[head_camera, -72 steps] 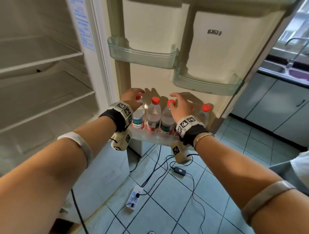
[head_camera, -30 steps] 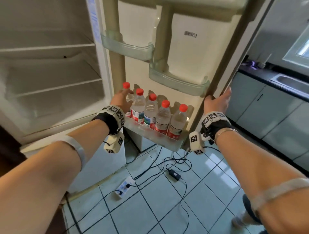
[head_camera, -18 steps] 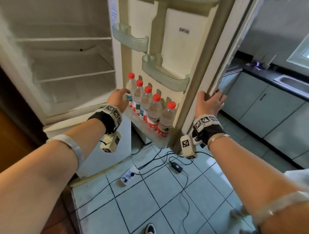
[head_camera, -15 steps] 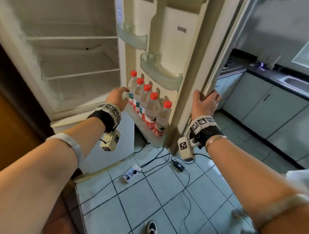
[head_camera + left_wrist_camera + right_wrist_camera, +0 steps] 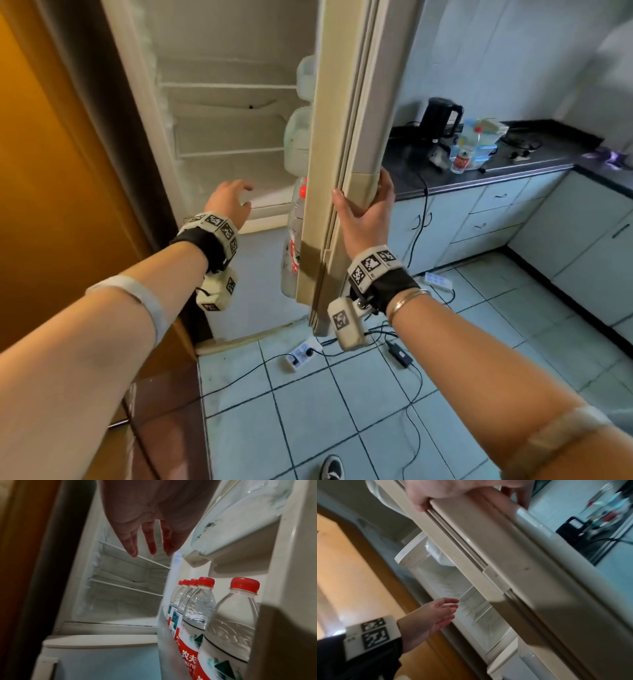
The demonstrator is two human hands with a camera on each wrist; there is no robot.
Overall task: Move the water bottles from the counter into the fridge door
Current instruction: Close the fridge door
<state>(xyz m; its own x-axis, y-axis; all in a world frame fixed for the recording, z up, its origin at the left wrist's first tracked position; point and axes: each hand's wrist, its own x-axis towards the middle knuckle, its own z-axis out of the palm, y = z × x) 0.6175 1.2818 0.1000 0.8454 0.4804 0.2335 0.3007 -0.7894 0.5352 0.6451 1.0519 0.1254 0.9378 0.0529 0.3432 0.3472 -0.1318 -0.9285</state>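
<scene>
- A person's right hand (image 5: 368, 212) grasps the outer edge of the cream fridge door (image 5: 339, 164), thumb on one face, fingers wrapped round the other.
- The left hand (image 5: 230, 202) hangs released before the open fridge compartment, fingers straight and spread, touching nothing.
- Five clear plastic water bottles (image 5: 197, 609) with red caps and red labels stand upright in one row in the door's bottom shelf (image 5: 167, 642), packed side by side.
- Farther off, one more red-capped bottle (image 5: 463, 150) stands on the dark counter (image 5: 534, 154) beside a black kettle (image 5: 440, 114).
</scene>
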